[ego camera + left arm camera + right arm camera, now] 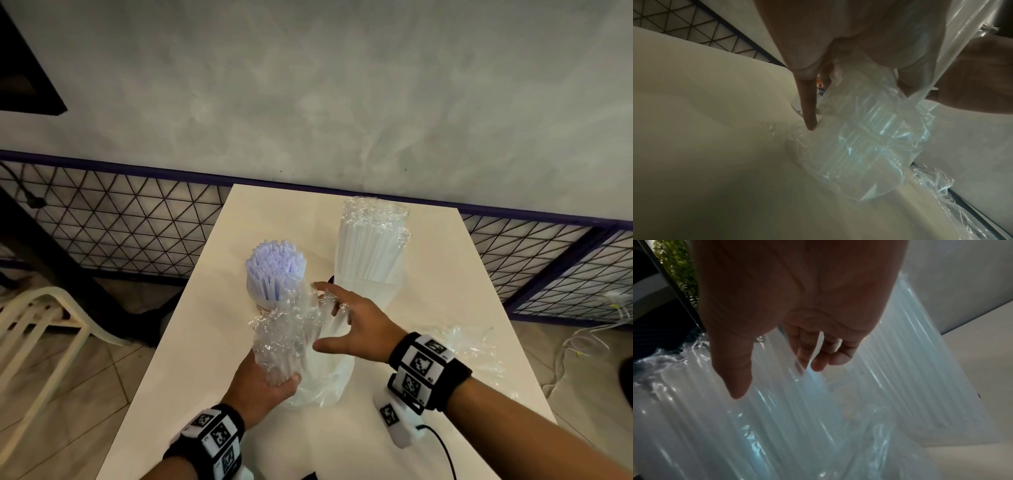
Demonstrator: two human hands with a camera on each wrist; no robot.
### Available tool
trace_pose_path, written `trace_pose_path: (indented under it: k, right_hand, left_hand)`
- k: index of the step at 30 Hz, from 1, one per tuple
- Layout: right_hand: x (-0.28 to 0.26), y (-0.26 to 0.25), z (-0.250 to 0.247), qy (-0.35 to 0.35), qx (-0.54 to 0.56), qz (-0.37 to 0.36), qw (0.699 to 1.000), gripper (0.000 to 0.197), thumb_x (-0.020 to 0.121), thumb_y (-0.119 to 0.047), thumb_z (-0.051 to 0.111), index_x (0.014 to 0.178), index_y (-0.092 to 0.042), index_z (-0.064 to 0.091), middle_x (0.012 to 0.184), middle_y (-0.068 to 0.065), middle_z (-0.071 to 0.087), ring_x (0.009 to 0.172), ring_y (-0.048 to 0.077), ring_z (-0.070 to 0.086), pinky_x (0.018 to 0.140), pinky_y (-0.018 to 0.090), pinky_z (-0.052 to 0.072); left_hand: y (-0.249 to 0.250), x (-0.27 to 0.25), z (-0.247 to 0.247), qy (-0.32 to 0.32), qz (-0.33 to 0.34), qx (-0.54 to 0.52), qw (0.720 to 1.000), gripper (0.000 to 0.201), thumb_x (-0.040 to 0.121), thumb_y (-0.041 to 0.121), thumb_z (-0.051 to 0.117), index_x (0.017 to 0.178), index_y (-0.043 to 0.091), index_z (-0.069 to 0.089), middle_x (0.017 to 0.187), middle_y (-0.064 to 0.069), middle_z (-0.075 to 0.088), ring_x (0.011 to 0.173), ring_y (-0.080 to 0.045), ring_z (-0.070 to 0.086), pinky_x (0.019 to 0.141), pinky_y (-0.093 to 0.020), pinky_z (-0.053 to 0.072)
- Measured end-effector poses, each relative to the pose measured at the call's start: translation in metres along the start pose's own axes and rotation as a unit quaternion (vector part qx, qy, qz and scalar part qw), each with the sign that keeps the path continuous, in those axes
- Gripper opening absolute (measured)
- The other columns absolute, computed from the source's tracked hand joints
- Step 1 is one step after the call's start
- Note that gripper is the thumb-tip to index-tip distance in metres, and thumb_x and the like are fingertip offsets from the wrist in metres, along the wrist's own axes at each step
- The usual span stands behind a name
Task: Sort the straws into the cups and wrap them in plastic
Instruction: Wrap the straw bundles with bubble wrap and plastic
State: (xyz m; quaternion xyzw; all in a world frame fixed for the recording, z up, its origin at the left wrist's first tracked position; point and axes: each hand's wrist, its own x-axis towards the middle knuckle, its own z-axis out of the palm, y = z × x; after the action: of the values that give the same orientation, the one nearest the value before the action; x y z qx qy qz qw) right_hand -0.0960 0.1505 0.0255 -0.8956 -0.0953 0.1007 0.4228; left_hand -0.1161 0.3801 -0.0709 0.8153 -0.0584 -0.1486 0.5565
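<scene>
Your left hand (260, 383) grips the near bundle of straws (294, 346) low on its near-left side, fingers curled round the crinkled plastic wrap (284, 329) that sheathes it; in the left wrist view one finger (807, 107) points straight down along the wrap toward the table (191, 359). The bundle stands on the table, leaning a little away from that hand, its base sitting in loose plastic that bunches out to the right of your palm.

Your right hand (352, 325) hovers just right of the bundle's upper part with fingers spread and thumb stretched toward the wrap. The fingertips (323, 291) reach the ruffled top edge of the plastic; whether they pinch it or only touch it cannot be told. In the right wrist view the fingers (818, 353) hang relaxed above the film-covered straws.

Just beyond your left hand and left of your right fingertips stands a cup of lilac straws (275, 277), upright and unwrapped at the top. Beyond your right hand stands a taller wrapped bundle of clear straws (371, 250), upright. To the right of your right wrist a loose sheet of plastic (469, 346) lies crumpled on the table.
</scene>
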Motion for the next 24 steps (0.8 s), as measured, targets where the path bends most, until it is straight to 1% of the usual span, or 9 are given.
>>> trace_pose_path:
  k: [2,5,7,10,13,16,18,19,24]
  right_hand:
    - [0.003,-0.002,0.002,0.006,-0.004,-0.009,1.0,0.072,0.071,-0.037,0.086,0.135,-0.035,0.054,0.123,-0.016,0.059,0.106,-0.009,0.05,0.089,0.01,0.038]
    - [0.006,-0.001,0.007,0.038,-0.022,-0.006,0.999,0.052,0.073,-0.035,0.085,0.12,-0.025,0.065,0.112,-0.016,0.061,0.108,0.006,0.055,0.091,0.02,0.041]
    - [0.008,0.002,0.011,0.051,-0.025,0.013,0.998,0.052,0.072,-0.039,0.084,0.119,-0.023,0.066,0.112,-0.015,0.061,0.109,0.008,0.055,0.093,0.021,0.041]
    - [0.01,0.004,0.017,0.047,-0.026,0.035,0.998,0.061,0.063,-0.057,0.074,0.117,-0.029,0.068,0.112,-0.008,0.065,0.106,0.009,0.06,0.094,0.027,0.048]
    - [0.01,0.003,0.019,0.054,0.031,0.039,0.997,0.038,0.067,-0.039,0.079,0.101,-0.024,0.068,0.094,-0.005,0.069,0.086,0.016,0.066,0.081,0.035,0.054]
    - [0.01,-0.001,0.017,0.066,0.057,0.02,0.996,0.033,0.071,-0.02,0.08,0.093,-0.037,0.062,0.094,-0.006,0.067,0.081,0.02,0.064,0.076,0.032,0.053]
    - [0.009,-0.002,0.014,0.059,0.053,0.017,0.997,0.039,0.074,-0.016,0.079,0.089,-0.048,0.061,0.094,-0.007,0.069,0.083,0.018,0.065,0.078,0.028,0.052]
    - [0.009,-0.002,0.014,0.055,0.047,0.017,0.997,0.038,0.075,-0.017,0.079,0.088,-0.049,0.062,0.091,-0.009,0.069,0.083,0.016,0.065,0.079,0.027,0.052]
    - [0.009,0.003,0.012,0.07,0.056,0.031,0.995,0.022,0.07,-0.032,0.076,0.091,-0.031,0.068,0.088,-0.012,0.068,0.085,0.007,0.066,0.081,0.027,0.053]
  left_hand:
    - [-0.002,0.001,0.0,0.001,0.003,0.001,1.0,0.061,0.056,0.051,0.075,0.111,0.026,0.064,0.098,0.006,0.072,0.094,-0.009,0.069,0.085,-0.025,0.052]
    - [-0.002,0.001,0.001,0.005,0.002,-0.011,1.0,0.062,0.056,0.05,0.075,0.112,0.027,0.063,0.101,0.008,0.073,0.096,-0.006,0.068,0.086,-0.025,0.051]
    - [-0.004,0.001,0.001,0.005,0.005,-0.011,1.0,0.062,0.056,0.049,0.075,0.113,0.027,0.062,0.102,0.009,0.072,0.097,-0.007,0.068,0.087,-0.025,0.051]
    - [-0.004,0.001,0.001,0.004,0.006,-0.011,1.0,0.063,0.057,0.049,0.075,0.114,0.027,0.062,0.103,0.008,0.072,0.098,-0.007,0.067,0.087,-0.025,0.051]
    - [-0.007,0.001,0.001,0.004,0.006,-0.006,1.0,0.062,0.056,0.051,0.075,0.111,0.025,0.065,0.099,0.007,0.073,0.094,-0.006,0.069,0.085,-0.025,0.052]
    - [-0.008,0.001,0.001,0.003,-0.006,-0.031,1.0,0.061,0.055,0.048,0.078,0.11,0.023,0.065,0.097,0.007,0.075,0.092,-0.005,0.07,0.081,-0.021,0.052]
    - [-0.009,0.001,0.002,0.002,-0.003,-0.035,0.999,0.059,0.056,0.046,0.078,0.109,0.025,0.064,0.097,0.01,0.075,0.092,-0.004,0.07,0.08,-0.017,0.051]
    - [-0.009,0.001,0.002,0.002,-0.002,-0.036,0.999,0.057,0.056,0.045,0.078,0.108,0.026,0.065,0.096,0.011,0.075,0.092,-0.003,0.07,0.079,-0.016,0.051]
    - [-0.008,0.0,0.002,0.004,-0.002,-0.031,0.999,0.039,0.063,0.031,0.082,0.098,0.023,0.068,0.088,0.012,0.075,0.084,-0.003,0.071,0.074,-0.011,0.049]
